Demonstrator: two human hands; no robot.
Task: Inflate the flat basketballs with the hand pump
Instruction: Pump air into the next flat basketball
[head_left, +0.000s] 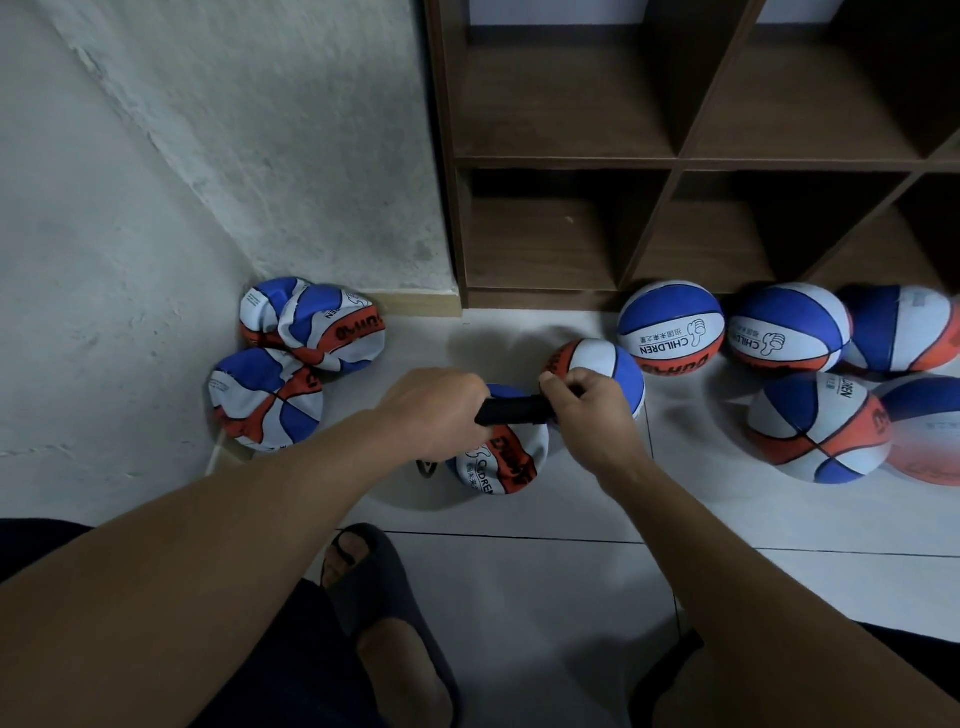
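Both hands grip the black hand pump handle (511, 410), held crosswise: my left hand (434, 408) at its left end, my right hand (589, 410) at its right end. Directly under the handle lies a partly flat blue, white and orange basketball (501, 465); the pump's body is hidden behind my hands. A small black strap or foot (426, 469) shows to the ball's left. Two crumpled flat balls (311, 327) (265, 397) lie in the wall corner at the left. A round ball (608, 366) sits just behind my right hand.
Several inflated balls (670, 327) (789, 327) (818, 426) crowd the floor at the right, in front of a dark wooden cubby shelf (675, 163). A grey plaster wall (208, 156) closes the left. My feet in dark slippers (384, 597) stand on the white tiles below.
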